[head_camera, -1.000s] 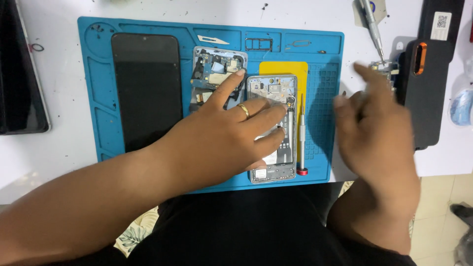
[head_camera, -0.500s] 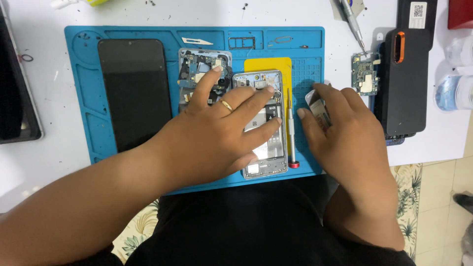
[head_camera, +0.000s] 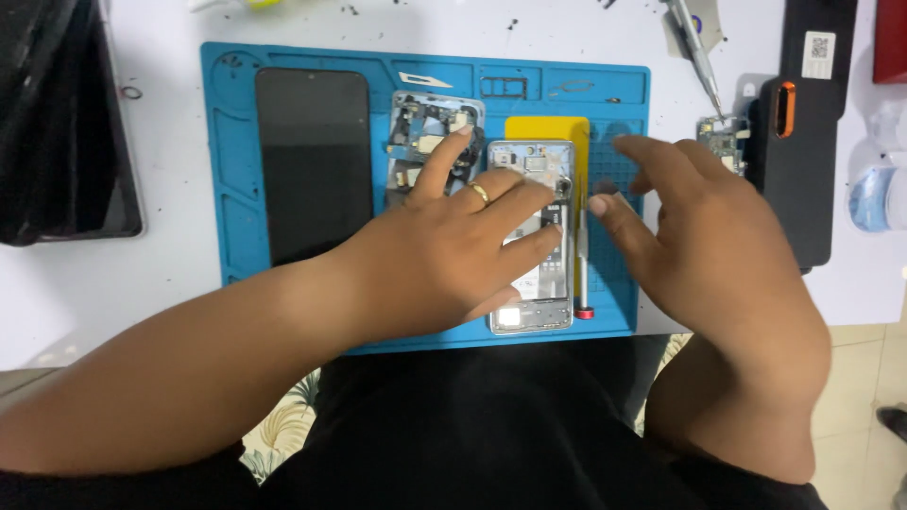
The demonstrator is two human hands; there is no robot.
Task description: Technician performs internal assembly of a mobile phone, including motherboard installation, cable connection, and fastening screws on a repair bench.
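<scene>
The left hand (head_camera: 444, 250) still lies flat on the open phone (head_camera: 531, 236), fingers spread; the right hand (head_camera: 704, 231) has let go, its fingers now spread above the blue mat (head_camera: 236, 189).

My left hand (head_camera: 453, 255) covers most of the opened phone (head_camera: 532, 312), so I can't see its middle. The screwdriver (head_camera: 694, 52) far right is cut by the top edge, and the small circuit board (head_camera: 721, 142) is too small to read.
</scene>
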